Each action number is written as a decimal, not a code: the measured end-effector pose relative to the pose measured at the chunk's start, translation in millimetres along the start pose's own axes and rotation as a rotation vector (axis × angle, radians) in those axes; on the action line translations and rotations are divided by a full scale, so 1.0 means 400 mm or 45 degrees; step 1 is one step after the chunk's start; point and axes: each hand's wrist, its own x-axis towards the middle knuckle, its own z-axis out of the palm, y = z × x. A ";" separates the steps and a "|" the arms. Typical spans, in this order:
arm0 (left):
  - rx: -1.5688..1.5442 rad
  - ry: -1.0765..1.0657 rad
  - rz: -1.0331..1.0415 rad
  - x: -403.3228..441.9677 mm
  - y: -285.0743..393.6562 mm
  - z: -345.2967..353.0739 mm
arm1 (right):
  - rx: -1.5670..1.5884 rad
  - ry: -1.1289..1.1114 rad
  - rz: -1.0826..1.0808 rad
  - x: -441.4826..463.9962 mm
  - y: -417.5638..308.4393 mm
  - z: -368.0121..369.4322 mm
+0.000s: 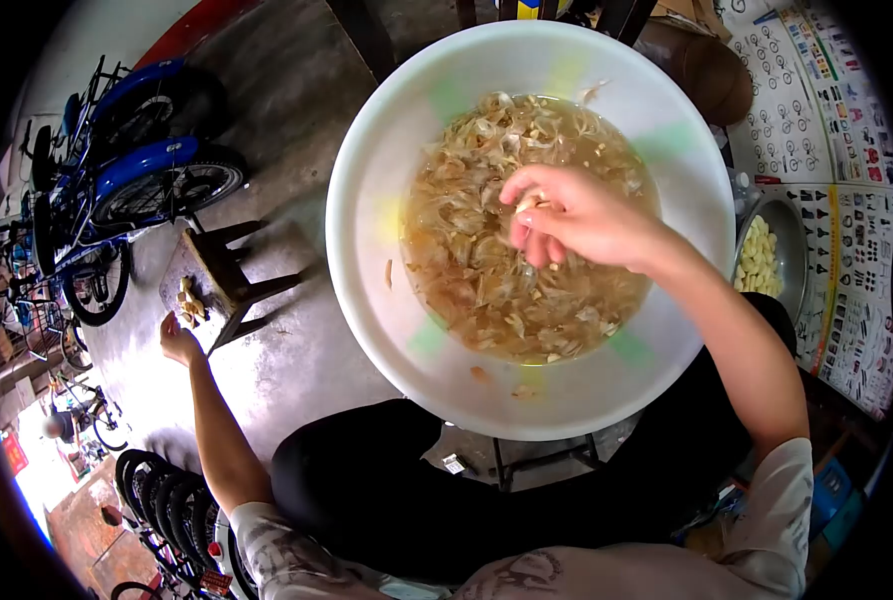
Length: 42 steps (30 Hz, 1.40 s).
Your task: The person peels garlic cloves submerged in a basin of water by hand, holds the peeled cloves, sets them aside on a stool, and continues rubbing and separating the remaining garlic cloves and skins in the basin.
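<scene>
A large white basin (366,250) holds brownish water with many loose papery skins (476,280) floating in it. Over the middle of the basin is my right hand (566,220), its fingers curled with a small pale clove between thumb and fingers. Far to the left, my left hand (178,340) is beside a small stool (211,265), close to some garlic pieces (190,303) lying on its top. Its fingers look bent, but whether they hold anything is too small to tell. A metal bowl (792,245) of peeled white cloves (757,258) sits right of the basin.
Bicycles with blue fenders (151,160) stand at the upper left. Several tires (166,500) are at the lower left. Printed sheets (846,240) cover the right side. A brown round container (706,80) is behind the basin. Two people appear small at the far lower left.
</scene>
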 end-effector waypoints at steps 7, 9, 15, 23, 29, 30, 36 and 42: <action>-0.028 -0.301 -0.437 0.031 0.066 -0.047 | -1.086 -0.103 -0.046 -0.124 -0.080 0.075; 0.148 -0.336 -0.418 0.029 0.093 -0.063 | -1.067 -0.101 -0.212 -0.146 -0.036 0.086; 0.183 -0.416 0.212 0.095 -0.076 -0.025 | -1.267 -0.015 -0.545 -0.181 0.009 0.070; 0.188 -0.654 0.476 0.216 0.010 -0.045 | -0.542 -0.425 -0.020 -0.137 -0.096 0.050; 0.227 -0.782 -0.094 0.141 0.475 -0.138 | 0.854 -0.453 0.210 -0.129 -0.052 0.071; 0.177 -0.750 -0.214 0.137 0.495 -0.140 | 0.963 -0.454 0.222 -0.131 -0.050 0.073; 0.295 -0.635 0.407 0.130 0.389 -0.110 | 1.106 -0.408 0.218 -0.133 -0.045 0.089; 0.597 -0.931 0.136 -0.008 0.561 -0.139 | 1.132 -0.320 0.214 -0.128 -0.035 0.091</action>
